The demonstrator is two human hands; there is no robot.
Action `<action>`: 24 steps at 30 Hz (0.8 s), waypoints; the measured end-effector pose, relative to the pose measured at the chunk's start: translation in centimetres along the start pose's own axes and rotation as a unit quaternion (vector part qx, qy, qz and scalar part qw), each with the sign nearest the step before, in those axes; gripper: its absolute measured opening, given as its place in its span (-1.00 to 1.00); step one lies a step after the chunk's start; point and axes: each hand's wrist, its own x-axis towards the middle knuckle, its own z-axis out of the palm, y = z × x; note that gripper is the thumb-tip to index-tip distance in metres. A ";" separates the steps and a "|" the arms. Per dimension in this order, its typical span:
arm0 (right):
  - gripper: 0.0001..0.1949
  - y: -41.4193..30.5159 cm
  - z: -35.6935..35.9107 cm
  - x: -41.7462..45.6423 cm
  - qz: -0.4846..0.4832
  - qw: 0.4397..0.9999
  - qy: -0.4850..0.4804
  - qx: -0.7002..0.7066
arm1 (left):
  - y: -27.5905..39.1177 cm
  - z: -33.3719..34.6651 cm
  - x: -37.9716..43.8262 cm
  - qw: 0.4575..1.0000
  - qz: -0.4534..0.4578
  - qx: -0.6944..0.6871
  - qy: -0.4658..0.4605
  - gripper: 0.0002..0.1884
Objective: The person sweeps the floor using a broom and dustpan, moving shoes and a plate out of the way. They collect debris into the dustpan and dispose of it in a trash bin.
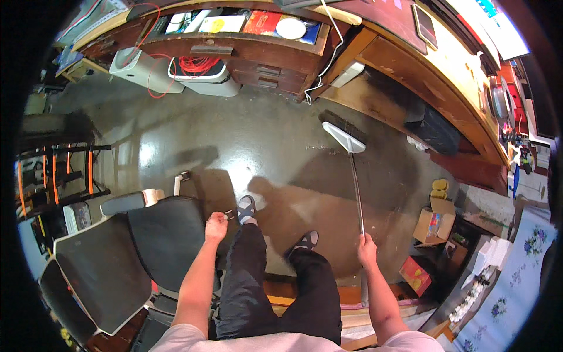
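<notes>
My right hand (367,251) is closed around the metal handle of a broom (357,189). The broom's white head (344,137) with dark bristles rests on the smooth floor (264,132), in front of the wooden desk. A thin line of light debris lies on the floor to the left of the head. My left hand (217,226) hangs beside the office chair, fingers curled; a small pale thing shows at the fingertips, and I cannot tell whether it is held.
A black office chair (162,237) stands close on the left, near a rack with orange bars (90,171). Two bins (204,81) stand below the open drawer (237,44). On the right are an open cardboard box (433,226) and a red box (415,276).
</notes>
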 end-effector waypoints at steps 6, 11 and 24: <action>-0.58 0.6 -1.9 -7.8 0.051 0.999 0.003 -0.010 | 4.8 -4.0 3.0 0.994 0.069 0.052 -0.070 -0.68; -0.59 4.2 2.4 -11.2 0.099 0.994 0.011 0.049 | 0.1 -13.3 -0.7 0.994 0.036 0.097 0.027 -0.75; -0.49 8.1 -0.8 -11.3 0.084 0.994 0.001 0.066 | -12.0 -17.0 -21.8 0.996 -0.041 0.067 0.039 -0.70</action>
